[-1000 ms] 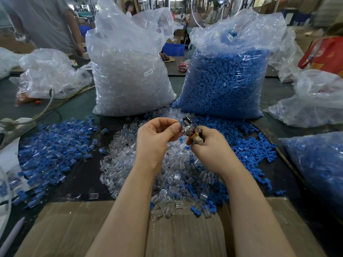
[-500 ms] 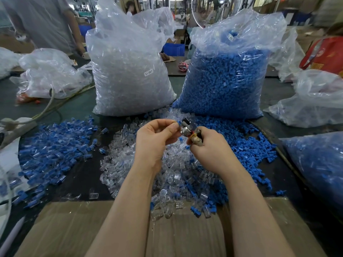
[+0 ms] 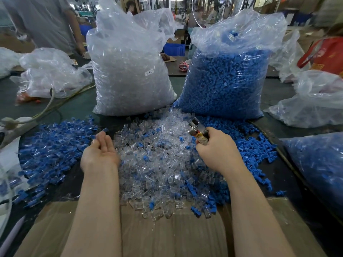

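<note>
My left hand [image 3: 100, 151] lies palm up with straight, relaxed fingers over the edge of a pile of clear plastic caps [image 3: 157, 156]. A small blue piece [image 3: 105, 129] sits just past its fingertips; whether they touch it I cannot tell. My right hand [image 3: 217, 149] grips a small metal tool [image 3: 195, 127] with a shiny tip, held above the clear caps. A heap of blue-and-clear pieces [image 3: 52, 145] lies to the left. Loose blue plugs [image 3: 252, 145] spread to the right.
Two tall bags stand behind, one of clear caps [image 3: 128, 71] and one of blue plugs [image 3: 226, 76]. Another bag of blue parts [image 3: 315, 164] lies at the right. Cardboard [image 3: 167, 236] covers the near edge. A cable [image 3: 47, 105] crosses the left, and a person [image 3: 46, 21] stands at the far left.
My left hand has left the tool, swung down and to the left and opened palm up. My right hand has lowered slightly, still gripping the tool.
</note>
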`<state>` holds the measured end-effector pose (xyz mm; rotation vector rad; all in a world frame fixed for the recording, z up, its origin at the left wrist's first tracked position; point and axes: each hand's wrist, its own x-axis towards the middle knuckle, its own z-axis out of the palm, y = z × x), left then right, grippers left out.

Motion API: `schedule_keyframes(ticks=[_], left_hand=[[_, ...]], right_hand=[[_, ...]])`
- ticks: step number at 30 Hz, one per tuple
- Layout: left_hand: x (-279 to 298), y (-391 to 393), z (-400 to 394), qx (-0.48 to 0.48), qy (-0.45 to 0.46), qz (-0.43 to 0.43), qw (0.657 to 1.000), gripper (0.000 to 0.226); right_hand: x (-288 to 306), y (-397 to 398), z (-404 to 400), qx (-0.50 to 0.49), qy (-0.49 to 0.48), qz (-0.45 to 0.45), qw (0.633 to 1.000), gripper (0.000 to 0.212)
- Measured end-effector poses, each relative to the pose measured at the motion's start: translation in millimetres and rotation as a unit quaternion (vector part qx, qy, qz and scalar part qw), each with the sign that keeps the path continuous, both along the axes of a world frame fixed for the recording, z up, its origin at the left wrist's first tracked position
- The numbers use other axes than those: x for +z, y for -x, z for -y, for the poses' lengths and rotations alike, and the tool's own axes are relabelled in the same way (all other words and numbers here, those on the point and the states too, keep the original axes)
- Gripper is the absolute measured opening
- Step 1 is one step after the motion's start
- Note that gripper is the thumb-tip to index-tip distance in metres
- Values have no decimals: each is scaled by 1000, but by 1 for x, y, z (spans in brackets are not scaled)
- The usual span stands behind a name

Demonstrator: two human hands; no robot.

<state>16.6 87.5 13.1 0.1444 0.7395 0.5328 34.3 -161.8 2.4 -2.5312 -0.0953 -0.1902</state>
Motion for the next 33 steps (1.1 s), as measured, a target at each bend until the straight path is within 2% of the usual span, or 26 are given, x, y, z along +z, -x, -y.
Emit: schedule_keyframes(ticks=[5, 7, 9, 11, 15, 16, 18, 20, 23, 26, 29, 31, 33], left_hand=[[-1, -2, 4, -17, -21, 15, 1000, 13], [0, -5, 10, -72, -77, 14, 994, 13], [4, -6, 22, -177, -188, 2, 966, 12], [7, -6, 40, -296, -327, -2, 897, 20], [11, -2, 83, -452, -548, -24, 704, 45], [11, -1, 91, -470, -576, -24, 669, 46], [10, 1, 102, -481, -606, -13, 633, 41], [8, 1, 106, -465, -612, 4, 639, 27], [6, 1, 109, -421, -584, 15, 694, 12], [2, -1, 109, -375, -560, 4, 739, 11], [-2, -4, 105, -337, -542, -4, 770, 15], [-4, -4, 103, -337, -548, 3, 765, 19], [-5, -4, 101, -353, -604, -1, 715, 16]], right_hand=[[0, 1, -2, -5, -3, 8, 1000, 14], [1, 2, -2, -8, -4, 15, 1000, 13], [1, 3, -3, -5, 2, 21, 1000, 13], [1, 4, -4, -2, 15, 30, 999, 17], [1, 3, -11, 13, 42, 43, 998, 16], [1, 4, -12, 19, 47, 46, 998, 13], [1, 4, -13, 26, 51, 49, 997, 11], [2, 5, -13, 33, 52, 58, 996, 17], [2, 5, -14, 54, 56, 55, 995, 23], [1, 5, -11, 58, 102, 29, 993, 28], [0, 5, -2, 24, 114, 5, 993, 35], [-1, 4, -1, 12, 106, 6, 994, 34], [-2, 3, -2, -12, 95, 7, 995, 26]])
